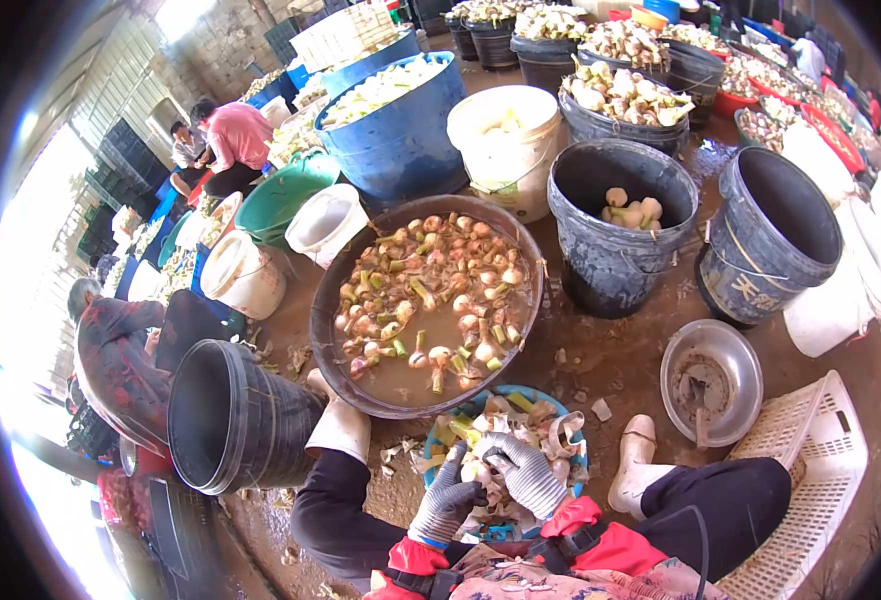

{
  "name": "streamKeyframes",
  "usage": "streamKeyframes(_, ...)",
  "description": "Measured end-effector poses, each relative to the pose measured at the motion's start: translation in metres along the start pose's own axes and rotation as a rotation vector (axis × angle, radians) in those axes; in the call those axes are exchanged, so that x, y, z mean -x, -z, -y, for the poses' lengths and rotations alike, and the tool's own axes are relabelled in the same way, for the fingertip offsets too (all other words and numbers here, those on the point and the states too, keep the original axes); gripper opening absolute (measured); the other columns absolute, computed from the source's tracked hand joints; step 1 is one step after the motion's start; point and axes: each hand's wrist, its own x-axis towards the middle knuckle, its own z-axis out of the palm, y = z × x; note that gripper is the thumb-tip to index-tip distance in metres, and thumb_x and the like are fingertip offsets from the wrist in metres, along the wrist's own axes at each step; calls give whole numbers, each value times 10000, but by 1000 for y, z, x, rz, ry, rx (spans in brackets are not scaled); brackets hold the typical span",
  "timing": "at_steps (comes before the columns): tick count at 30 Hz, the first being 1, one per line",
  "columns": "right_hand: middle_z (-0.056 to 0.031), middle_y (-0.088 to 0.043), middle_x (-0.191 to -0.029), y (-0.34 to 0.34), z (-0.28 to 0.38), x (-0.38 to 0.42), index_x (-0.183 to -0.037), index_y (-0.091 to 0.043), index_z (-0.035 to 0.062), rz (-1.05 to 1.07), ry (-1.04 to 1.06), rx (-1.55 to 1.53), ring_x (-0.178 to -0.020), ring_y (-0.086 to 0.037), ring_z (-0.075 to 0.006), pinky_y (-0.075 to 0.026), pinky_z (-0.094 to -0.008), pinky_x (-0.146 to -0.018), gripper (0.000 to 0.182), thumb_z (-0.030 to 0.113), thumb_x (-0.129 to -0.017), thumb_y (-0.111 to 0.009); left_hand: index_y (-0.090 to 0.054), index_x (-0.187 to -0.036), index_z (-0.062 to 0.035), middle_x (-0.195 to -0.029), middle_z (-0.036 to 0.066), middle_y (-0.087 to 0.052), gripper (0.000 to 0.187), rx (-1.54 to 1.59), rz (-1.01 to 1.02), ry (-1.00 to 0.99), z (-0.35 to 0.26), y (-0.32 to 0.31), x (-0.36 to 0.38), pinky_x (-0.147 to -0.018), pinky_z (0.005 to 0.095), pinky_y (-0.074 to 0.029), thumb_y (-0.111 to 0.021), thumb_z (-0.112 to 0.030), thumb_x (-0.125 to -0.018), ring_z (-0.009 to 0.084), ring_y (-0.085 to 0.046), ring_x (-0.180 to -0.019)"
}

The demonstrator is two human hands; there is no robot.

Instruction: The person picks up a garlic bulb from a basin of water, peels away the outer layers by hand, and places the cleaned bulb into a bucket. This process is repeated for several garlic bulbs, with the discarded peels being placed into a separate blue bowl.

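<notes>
Both my hands wear grey ribbed gloves and meet over a blue basin (581, 455) of garlic peels and stalks between my feet. My left hand (448, 497) is closed around a pale garlic bulb (475, 470), its green stalk pointing up and away. From the other side my right hand (526, 476) comes against the bulb, fingers curled in; what they pinch is hidden. Just beyond the basin stands a wide dark tub (323, 352), where many trimmed garlic bulbs (431, 243) float in brown water.
A black bucket (251, 415) tilts at my left. Ahead right stand a bucket with a few bulbs (601, 245) and another black bucket (761, 240). A metal bowl (751, 385) holding a tool lies near my right foot, beside a white crate (831, 470). Other people (121, 350) sit at left.
</notes>
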Motion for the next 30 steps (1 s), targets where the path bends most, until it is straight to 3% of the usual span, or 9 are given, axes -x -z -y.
streamKeyframes(5,-141,-658,-1059,5,8,1,-1230,-546,39,59,-35,-89,-966,-643,-242,-501,-322,-840,364,61,-871,-604,-343,-1401,-10,-1035,94,-596,642,3,-153,-76,0,-7,-3,-711,277,-524,-604,-4,-814,161,-606,-819)
streamKeyframes(9,-171,-649,-1045,-8,1,4,-1199,-555,36,-12,106,163,-971,-633,-303,-500,-361,-829,353,47,-850,-606,-387,-1365,-6,-979,75,-605,569,-146,-243,-119,10,0,-7,-647,283,-542,-601,-44,-839,145,-602,-774)
streamKeyframes(12,-195,-639,-1023,-11,-1,4,-1155,-569,26,-56,160,325,-963,-620,-351,-496,-389,-823,315,25,-840,-588,-399,-1370,2,-1019,69,-598,577,-79,-203,-60,13,3,-6,-698,251,-525,-605,7,-831,135,-599,-839)
streamKeyframes(16,-186,-643,-1034,-13,-11,5,-1173,-570,32,-68,117,204,-960,-628,-333,-499,-375,-825,317,13,-857,-570,-395,-1372,4,-1016,62,-591,575,-56,-150,-18,16,11,-8,-682,254,-527,-615,-15,-842,127,-594,-844)
streamKeyframes(20,-185,-642,-1054,-7,3,7,-1167,-571,22,4,90,46,-941,-637,-307,-502,-352,-809,293,57,-876,-584,-392,-1341,0,-1047,84,-596,536,-110,-171,-122,19,14,-14,-723,321,-549,-626,-119,-874,162,-609,-864)
streamKeyframes(22,-159,-641,-1081,-9,1,9,-1171,-572,12,40,88,22,-961,-628,-267,-495,-328,-835,310,47,-865,-603,-460,-1279,-2,-1056,94,-594,465,-84,-245,-256,19,9,-17,-786,336,-523,-613,-243,-912,182,-610,-895)
streamKeyframes(25,-117,-637,-1123,1,7,7,-1190,-568,-16,136,79,-103,-1061,-595,-194,-472,-289,-914,341,53,-861,-625,-494,-1240,-5,-1037,94,-601,418,-106,-236,-241,15,15,-18,-797,355,-522,-572,-282,-936,198,-614,-897)
streamKeyframes(28,-99,-631,-1099,17,10,5,-1194,-561,-32,193,-132,-463,-1002,-603,-146,-492,-266,-853,309,44,-894,-577,-498,-1264,6,-1012,88,-626,432,-9,-245,-256,16,14,-18,-771,309,-523,-539,-296,-957,193,-626,-854)
streamKeyframes(30,-84,-622,-1115,25,21,7,-1257,-534,-6,169,-186,-599,-990,-587,-149,-472,-263,-864,359,22,-899,-548,-516,-1216,-49,-948,103,-618,461,84,-268,-139,13,20,-19,-705,418,-538,-559,-403,-924,257,-624,-804)
